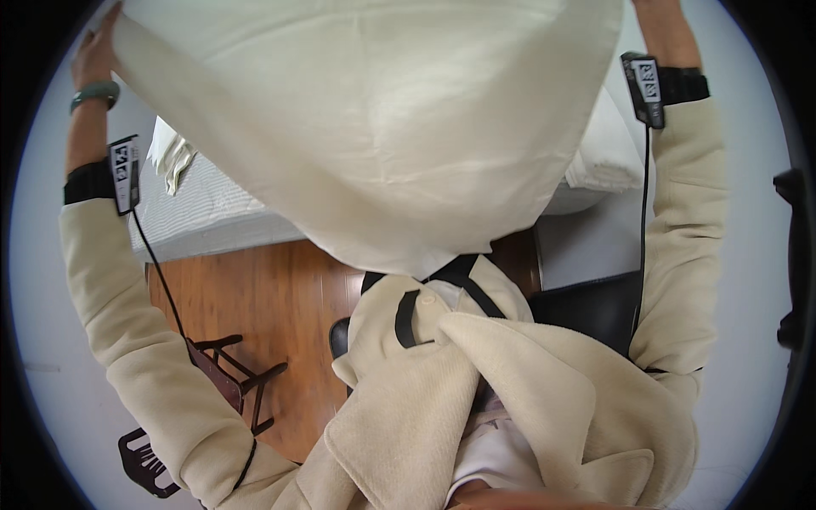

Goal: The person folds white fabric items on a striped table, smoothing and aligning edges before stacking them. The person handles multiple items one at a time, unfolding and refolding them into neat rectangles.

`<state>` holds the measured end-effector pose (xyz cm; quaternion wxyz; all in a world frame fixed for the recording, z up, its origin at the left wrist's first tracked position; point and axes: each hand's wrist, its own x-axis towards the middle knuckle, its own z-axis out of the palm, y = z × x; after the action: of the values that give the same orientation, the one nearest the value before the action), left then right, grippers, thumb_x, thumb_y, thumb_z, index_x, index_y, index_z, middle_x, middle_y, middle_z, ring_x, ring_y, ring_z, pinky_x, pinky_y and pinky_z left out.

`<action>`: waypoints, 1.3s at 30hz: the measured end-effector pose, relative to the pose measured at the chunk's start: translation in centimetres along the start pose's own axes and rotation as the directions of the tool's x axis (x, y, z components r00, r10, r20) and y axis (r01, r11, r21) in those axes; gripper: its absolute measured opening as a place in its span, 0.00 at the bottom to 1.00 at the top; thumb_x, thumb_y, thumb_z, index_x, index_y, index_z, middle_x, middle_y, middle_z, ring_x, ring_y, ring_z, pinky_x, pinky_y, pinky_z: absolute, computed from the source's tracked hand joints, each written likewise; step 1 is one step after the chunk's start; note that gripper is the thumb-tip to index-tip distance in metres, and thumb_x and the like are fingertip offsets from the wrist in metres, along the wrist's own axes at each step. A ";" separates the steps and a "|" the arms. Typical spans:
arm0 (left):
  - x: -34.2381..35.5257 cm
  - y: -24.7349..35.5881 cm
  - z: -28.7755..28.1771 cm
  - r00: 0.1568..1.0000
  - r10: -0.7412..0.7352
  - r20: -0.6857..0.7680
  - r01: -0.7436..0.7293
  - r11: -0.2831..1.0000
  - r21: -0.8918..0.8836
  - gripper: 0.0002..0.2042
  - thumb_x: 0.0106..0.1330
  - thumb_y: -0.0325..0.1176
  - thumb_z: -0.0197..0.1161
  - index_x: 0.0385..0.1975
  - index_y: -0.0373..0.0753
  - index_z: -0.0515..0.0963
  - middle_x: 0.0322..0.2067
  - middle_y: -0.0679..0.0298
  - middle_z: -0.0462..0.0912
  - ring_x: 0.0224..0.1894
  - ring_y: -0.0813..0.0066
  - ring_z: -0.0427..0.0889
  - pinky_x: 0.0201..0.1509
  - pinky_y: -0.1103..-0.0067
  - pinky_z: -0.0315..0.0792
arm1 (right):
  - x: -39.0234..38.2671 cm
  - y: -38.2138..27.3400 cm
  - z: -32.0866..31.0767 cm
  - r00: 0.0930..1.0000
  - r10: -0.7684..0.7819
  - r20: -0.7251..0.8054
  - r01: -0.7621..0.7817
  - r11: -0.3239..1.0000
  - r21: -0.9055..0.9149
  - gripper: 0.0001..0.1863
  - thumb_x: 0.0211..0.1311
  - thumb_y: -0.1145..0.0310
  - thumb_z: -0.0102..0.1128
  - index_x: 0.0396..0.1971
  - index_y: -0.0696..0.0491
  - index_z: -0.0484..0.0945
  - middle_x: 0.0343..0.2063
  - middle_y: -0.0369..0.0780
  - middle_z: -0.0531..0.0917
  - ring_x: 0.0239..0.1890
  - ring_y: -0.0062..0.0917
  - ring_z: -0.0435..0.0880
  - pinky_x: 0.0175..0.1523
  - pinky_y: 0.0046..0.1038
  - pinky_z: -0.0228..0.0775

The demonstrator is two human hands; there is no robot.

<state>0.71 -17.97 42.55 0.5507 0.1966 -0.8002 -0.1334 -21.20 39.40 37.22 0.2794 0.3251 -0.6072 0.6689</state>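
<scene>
A large cream-white cloth (pixel 374 102) hangs spread out in front of me, its lower edge bowed down to about my lap. At the upper left my left hand (pixel 98 51) is raised, its fingers closed on the cloth's left edge. On the right side my arm is raised just as high. Only the wrist of my right hand (pixel 665 25) shows beside the cloth's right edge; the fingers are cut off by the top of the picture, so their grip cannot be seen. A dark bangle (pixel 95 95) circles my left wrist.
Behind the cloth stands a table with a pale grey striped cover (pixel 204 208). Folded white cloths (pixel 170 153) lie on its left, and a thick white folded pile (pixel 608 149) on its right. A dark wooden chair (pixel 229 378) stands on the wood floor (pixel 289 314) at lower left.
</scene>
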 end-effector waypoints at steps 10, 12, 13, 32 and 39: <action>0.9 -5.5 18.6 0.981 -0.134 0.141 0.158 0.972 -0.175 0.25 0.63 0.53 0.63 0.47 0.35 0.82 0.35 0.56 0.87 0.34 0.64 0.82 0.45 0.72 0.73 | 4.5 16.1 4.3 0.993 0.088 -0.082 -0.110 0.942 -0.317 0.18 0.65 0.56 0.60 0.44 0.55 0.79 0.36 0.41 0.81 0.39 0.25 0.76 0.43 0.30 0.69; 1.6 -7.9 24.2 0.982 -0.136 0.131 0.151 0.983 -0.106 0.24 0.64 0.51 0.62 0.47 0.35 0.82 0.36 0.54 0.86 0.35 0.62 0.82 0.45 0.71 0.73 | 6.9 20.3 5.6 0.994 0.054 -0.091 -0.087 0.906 -0.413 0.19 0.65 0.57 0.59 0.45 0.58 0.78 0.37 0.47 0.82 0.41 0.33 0.78 0.48 0.33 0.69; 1.6 -8.6 27.0 0.984 -0.137 0.116 0.147 0.985 -0.088 0.23 0.64 0.50 0.62 0.47 0.35 0.82 0.37 0.53 0.86 0.35 0.60 0.82 0.45 0.71 0.73 | 8.0 22.4 6.0 0.997 -0.019 -0.073 -0.019 0.875 -0.484 0.19 0.65 0.57 0.59 0.45 0.59 0.78 0.39 0.48 0.82 0.43 0.36 0.79 0.50 0.35 0.69; -2.2 -23.4 54.7 0.852 -0.326 0.409 0.383 0.921 -0.063 0.17 0.67 0.46 0.57 0.41 0.38 0.81 0.37 0.50 0.84 0.42 0.47 0.79 0.48 0.65 0.71 | 14.7 45.0 14.9 0.976 0.211 0.045 -0.032 0.346 -0.938 0.21 0.65 0.54 0.55 0.52 0.51 0.75 0.47 0.46 0.83 0.51 0.43 0.80 0.55 0.38 0.70; -3.3 -30.2 58.7 0.806 -0.391 0.445 0.438 0.899 -0.005 0.19 0.66 0.48 0.58 0.42 0.37 0.82 0.40 0.50 0.84 0.47 0.47 0.80 0.52 0.65 0.71 | 13.0 48.3 21.0 0.952 0.281 0.123 0.021 0.340 -0.940 0.20 0.67 0.56 0.53 0.54 0.49 0.75 0.46 0.46 0.84 0.50 0.42 0.82 0.54 0.38 0.72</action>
<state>-48.02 -43.45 5.82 0.3262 0.3021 -0.8313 -0.3336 -64.55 13.16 17.93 0.2759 0.1437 -0.9343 0.1744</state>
